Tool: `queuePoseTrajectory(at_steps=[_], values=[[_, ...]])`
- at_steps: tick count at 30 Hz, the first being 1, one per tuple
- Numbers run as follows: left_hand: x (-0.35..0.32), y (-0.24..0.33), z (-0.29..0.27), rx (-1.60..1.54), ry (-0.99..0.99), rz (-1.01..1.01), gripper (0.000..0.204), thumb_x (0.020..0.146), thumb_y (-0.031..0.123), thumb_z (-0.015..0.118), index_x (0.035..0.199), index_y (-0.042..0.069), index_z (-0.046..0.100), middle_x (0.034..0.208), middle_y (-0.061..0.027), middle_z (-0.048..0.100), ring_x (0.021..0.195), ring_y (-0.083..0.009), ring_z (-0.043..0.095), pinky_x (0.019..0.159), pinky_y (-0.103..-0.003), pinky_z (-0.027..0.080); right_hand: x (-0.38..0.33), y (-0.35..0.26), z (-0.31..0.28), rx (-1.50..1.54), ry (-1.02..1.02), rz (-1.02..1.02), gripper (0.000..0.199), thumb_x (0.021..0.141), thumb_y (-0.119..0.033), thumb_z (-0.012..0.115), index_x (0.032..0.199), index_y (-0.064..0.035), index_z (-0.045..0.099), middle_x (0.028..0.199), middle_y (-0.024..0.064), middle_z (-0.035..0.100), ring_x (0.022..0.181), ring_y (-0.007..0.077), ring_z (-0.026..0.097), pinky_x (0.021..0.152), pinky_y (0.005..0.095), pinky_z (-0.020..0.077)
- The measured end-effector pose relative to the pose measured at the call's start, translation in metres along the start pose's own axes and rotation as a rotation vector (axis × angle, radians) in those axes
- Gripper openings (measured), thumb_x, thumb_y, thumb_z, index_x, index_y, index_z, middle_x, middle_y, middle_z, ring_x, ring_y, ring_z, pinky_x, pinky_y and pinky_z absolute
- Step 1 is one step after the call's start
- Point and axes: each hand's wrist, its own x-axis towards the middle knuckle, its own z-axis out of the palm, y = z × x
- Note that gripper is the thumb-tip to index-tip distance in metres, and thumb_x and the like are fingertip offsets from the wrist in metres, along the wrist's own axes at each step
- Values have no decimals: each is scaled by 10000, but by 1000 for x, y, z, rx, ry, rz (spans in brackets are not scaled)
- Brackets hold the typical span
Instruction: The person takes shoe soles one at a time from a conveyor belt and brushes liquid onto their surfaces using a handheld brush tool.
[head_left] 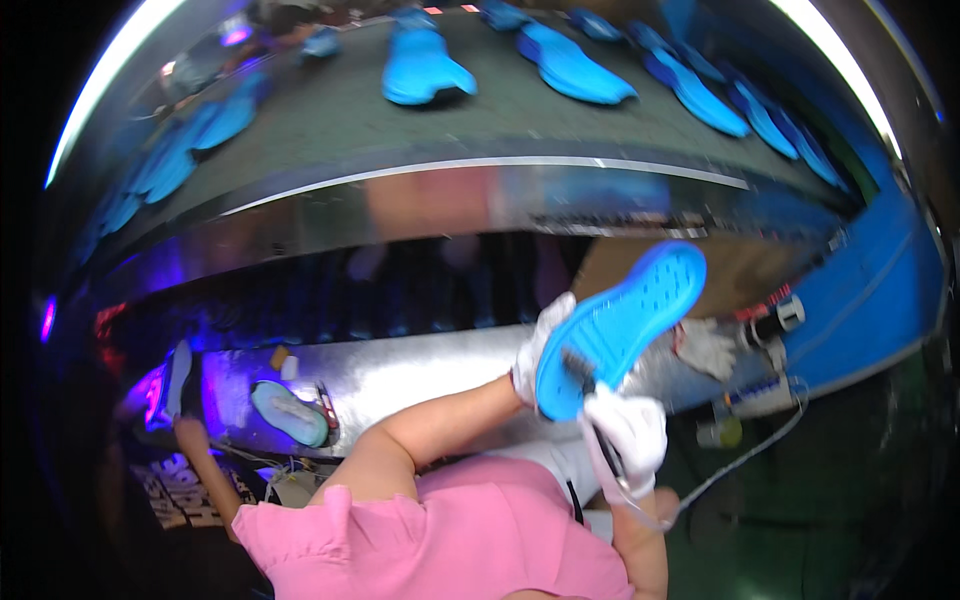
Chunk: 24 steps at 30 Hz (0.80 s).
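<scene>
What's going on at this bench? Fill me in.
A person in white gloves holds a blue shoe sole up in the left hand. The right hand presses a small dark brush against its heel end. More blue soles lie on the belt beyond. Another sole rests on the metal bench.

At eight o'clock, low near the left edge: black printed sheet [185, 492] with bold white lettering, lying flat, partly lost in shadow. At three o'clock, right of centre: plain brown cardboard panel [745, 270], perhaps the side of a box, hard to tell. Just beneath its lower edge: small red-and-white label [762, 303], too small to make out further.
</scene>
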Motion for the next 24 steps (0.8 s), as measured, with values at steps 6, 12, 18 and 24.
queuePoseTrajectory(at_steps=[6,12,18,24], values=[[-97,58,98,339,-68,197,1060,808,821,424,1454,-18,367,1279,-357,529,982,-457,645,674,-553,576,-20,-18,-38,658,270,242,394,868,-357,747,1022,-66,530,836,97,590,780,207,529,669,320,448],[-119,137,180,290,-278,619,985,830,696,590,1496,28,306,1534,-108,336,1253,-382,492,879,-456,539,-14,-14,-25,788,331,342,283,818,-110,754,1009,8,581,860,126,608,774,224,605,736,327,525],[-102,91,151,1116,509,895,378,971,272,571,1151,-58,615,1019,-196,668,865,-264,666,675,-369,555,-23,-3,-19,756,352,438,262,809,-85,726,1010,27,600,871,136,617,780,210,618,729,302,510],[-155,184,212,1880,882,1459,226,957,149,539,1087,5,654,957,-94,679,585,-103,590,588,-235,481,-39,16,-20,677,359,455,251,818,-62,675,1034,24,580,897,140,607,774,201,593,738,302,493]])
